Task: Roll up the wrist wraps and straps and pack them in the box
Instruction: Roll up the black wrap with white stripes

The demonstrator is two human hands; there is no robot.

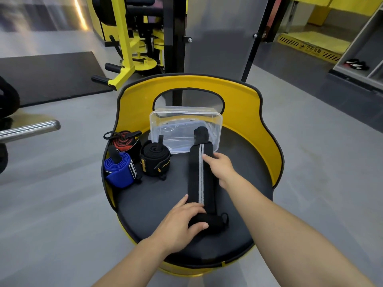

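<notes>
A black wrist wrap with a grey stripe [200,177] lies stretched out on the round black seat [157,204], its far end draped over the edge of the clear plastic box [184,123]. My left hand [180,224] grips the wrap's rolled near end. My right hand [219,166] presses flat fingers on the wrap near the box. Three rolled wraps stand at the seat's left: a blue one [120,168], a black one [155,159] and a red and black one [125,142].
The seat has a yellow curved backrest [248,112] around its far side. Yellow and black gym machines [132,38] stand behind it. A chrome bar [29,130] juts in from the left over the grey floor. Shelving [360,59] is at the far right.
</notes>
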